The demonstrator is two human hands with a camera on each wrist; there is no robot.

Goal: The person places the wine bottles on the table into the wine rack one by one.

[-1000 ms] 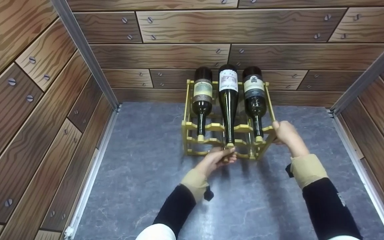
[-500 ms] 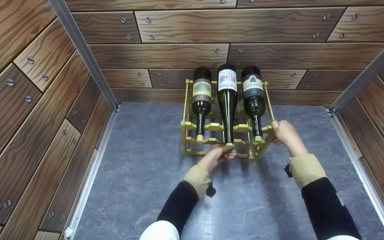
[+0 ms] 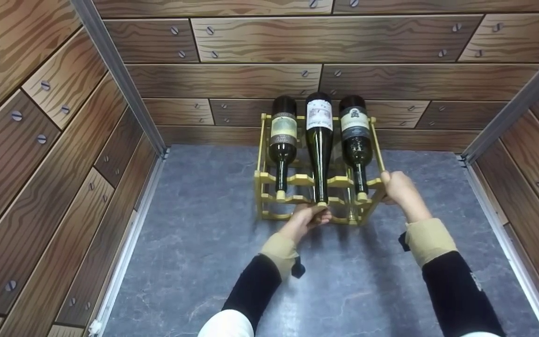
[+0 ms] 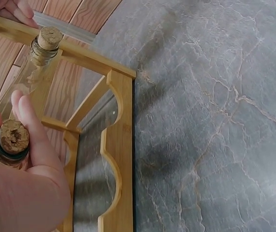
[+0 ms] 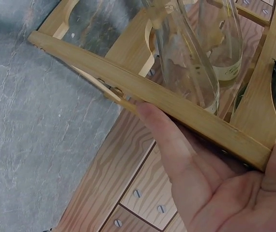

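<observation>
A light wooden wine rack (image 3: pixel 301 179) stands by the back wall. Three dark wine bottles lie in its top row, necks towards me: one on the left (image 3: pixel 282 135), one in the middle (image 3: pixel 319 140) and one on the right (image 3: pixel 356 135). My left hand (image 3: pixel 303 220) grips the neck of a corked wine bottle (image 4: pixel 14 137) below the top middle one, thumb above and fingers beneath. Most of that bottle is hidden. My right hand (image 3: pixel 398 187) holds the rack's right side, with its thumb along the wooden bar (image 5: pixel 152 99).
A clear corked bottle (image 4: pixel 50 37) lies lower in the rack's right column. Grey marbled floor (image 3: pixel 204 224) spreads around the rack. Wood-patterned panels form the back wall (image 3: pixel 251 42), the left wall (image 3: pixel 49 164) and the right wall (image 3: pixel 531 159).
My left hand has moved very slightly, its thumb now closer under the top middle bottle's cork. My right hand keeps its hold, and the rack stays in place.
</observation>
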